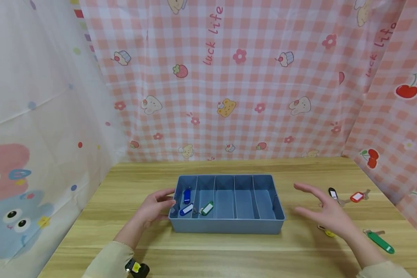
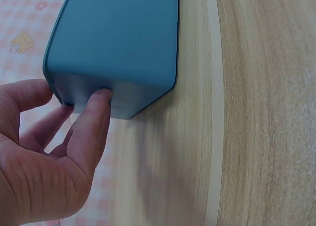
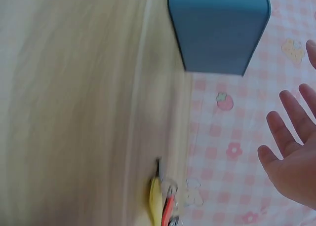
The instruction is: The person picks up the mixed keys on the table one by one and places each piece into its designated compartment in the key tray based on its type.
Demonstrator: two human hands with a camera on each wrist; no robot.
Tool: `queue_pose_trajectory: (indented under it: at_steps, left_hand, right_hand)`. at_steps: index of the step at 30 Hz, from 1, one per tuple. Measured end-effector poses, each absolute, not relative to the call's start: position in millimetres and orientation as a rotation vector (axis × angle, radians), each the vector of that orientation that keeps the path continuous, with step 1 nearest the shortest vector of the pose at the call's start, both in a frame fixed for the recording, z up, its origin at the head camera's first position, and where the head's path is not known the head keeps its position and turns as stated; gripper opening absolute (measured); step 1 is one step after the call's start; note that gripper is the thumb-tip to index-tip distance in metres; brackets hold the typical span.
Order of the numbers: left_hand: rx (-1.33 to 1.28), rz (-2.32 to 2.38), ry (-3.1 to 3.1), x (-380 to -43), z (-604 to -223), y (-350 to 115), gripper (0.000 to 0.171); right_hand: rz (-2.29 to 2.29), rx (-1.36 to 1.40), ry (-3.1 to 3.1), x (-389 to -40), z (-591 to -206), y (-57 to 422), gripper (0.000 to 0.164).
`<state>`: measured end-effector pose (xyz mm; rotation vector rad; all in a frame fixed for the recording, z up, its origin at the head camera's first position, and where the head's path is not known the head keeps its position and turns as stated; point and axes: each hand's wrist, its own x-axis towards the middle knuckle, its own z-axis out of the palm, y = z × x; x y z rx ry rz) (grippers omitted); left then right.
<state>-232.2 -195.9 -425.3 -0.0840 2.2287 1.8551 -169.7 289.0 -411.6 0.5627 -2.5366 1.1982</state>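
Observation:
A blue-grey divided tray (image 1: 229,226) stands mid-table. Two blue key tags (image 1: 186,209) lie in its leftmost compartment, and a green key tag (image 1: 207,208) with its ring is in the second. My left hand (image 1: 156,208) grips the tray's left end: the thumb reaches the rim, while fingers (image 2: 89,132) touch the outer end wall. To the right of the tray, my right hand (image 1: 328,214) hovers with fingers spread, holding nothing. Near it lie a black key tag (image 1: 333,193) and a yellow key tag (image 1: 329,233), partly hidden by the hand.
Farther right on the wooden table (image 1: 229,255) are a red key tag (image 1: 356,197) and another green key tag (image 1: 380,242), each with a key. A pink checked cloth (image 1: 236,85) hangs behind the table. Patterned cloths also hang at both sides.

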Motion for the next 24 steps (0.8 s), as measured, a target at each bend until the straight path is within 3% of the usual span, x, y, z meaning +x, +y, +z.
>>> queue_pose_trajectory:
  at_steps: [24]
  left_hand:
    - [-0.095,1.841,2.246,-231,-423,-194,0.049]
  right_hand:
    - [1.157,0.487,-2.619,-144,-419,370,0.071]
